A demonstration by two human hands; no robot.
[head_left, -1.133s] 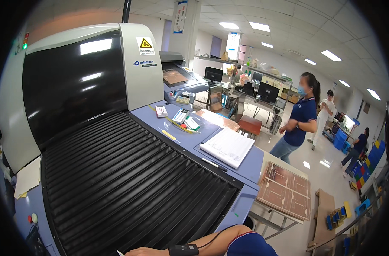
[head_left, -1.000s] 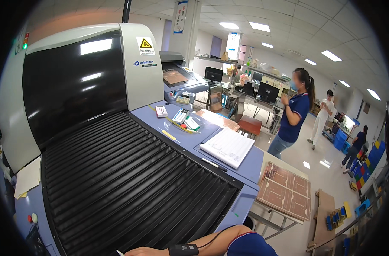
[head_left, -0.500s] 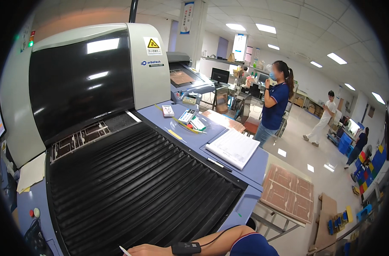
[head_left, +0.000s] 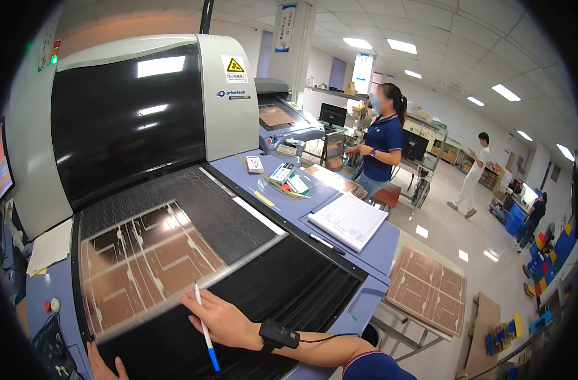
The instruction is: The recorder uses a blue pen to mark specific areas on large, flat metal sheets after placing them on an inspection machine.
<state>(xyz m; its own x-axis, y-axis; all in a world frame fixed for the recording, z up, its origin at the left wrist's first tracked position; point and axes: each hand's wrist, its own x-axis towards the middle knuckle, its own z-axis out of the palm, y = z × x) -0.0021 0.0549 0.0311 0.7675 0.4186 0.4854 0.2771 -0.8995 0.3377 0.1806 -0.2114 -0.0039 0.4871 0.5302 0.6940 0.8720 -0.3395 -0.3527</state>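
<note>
A copper-coloured circuit panel [head_left: 130,278] with pale lines and rectangular outlines lies on the black textured bed [head_left: 232,218] of a large inspection machine. My right hand [head_left: 222,320] is at the panel's near right edge, fingertips touching or just above it. Between its fingers is a white pen [head_left: 204,323] with a blue end, slanting across the hand. At the lower left, my left hand [head_left: 105,367] is partly in view near the panel's near left corner, thumb and fingers apart and holding nothing. A black pleated cover [head_left: 289,285] stretches beneath my right forearm.
On the blue side ledge are a paper pad [head_left: 347,219], a marker [head_left: 325,243] and small boxes [head_left: 254,164]. Another copper panel [head_left: 426,291] rests on a stand at right. Papers [head_left: 50,247] lie at left. A masked co-worker [head_left: 382,142] stands beyond the ledge.
The bed and panel have slid out toward me from under the machine's hood, and the pleated cover has bunched up. My right hand moved forward with the pen; my left hand came into view.
</note>
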